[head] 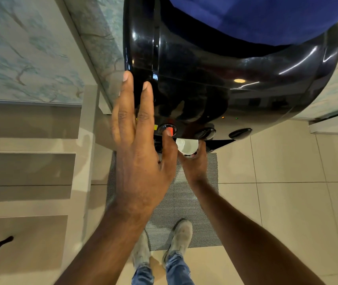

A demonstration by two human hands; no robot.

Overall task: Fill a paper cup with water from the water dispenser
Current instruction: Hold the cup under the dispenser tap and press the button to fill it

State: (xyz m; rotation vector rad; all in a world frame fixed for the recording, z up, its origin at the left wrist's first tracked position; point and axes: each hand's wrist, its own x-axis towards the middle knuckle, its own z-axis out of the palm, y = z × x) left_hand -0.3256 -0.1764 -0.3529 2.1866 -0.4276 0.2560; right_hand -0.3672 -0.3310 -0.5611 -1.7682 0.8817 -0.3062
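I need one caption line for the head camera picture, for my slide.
Left hand thumb presses the leftmost button on the black water dispenser while the right hand holds a paper cup underneath.

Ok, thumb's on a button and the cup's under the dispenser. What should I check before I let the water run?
1. Cup held: ok. The right hand has the paper cup in its grip from below.
2. Cup upright, mouth open upward: ok.
3. Cup under the right spout: cannot tell. The spouts are hidden under the dispenser front.
4. Button choice: not ok for plain water, probably. The left hand thumb sits on the red-marked button, likely hot; two dark buttons lie further right.
5. Water level: cannot tell. The inside looks white, with no clear waterline.
6. Footing: ok. Both shoes are on the grey mat.
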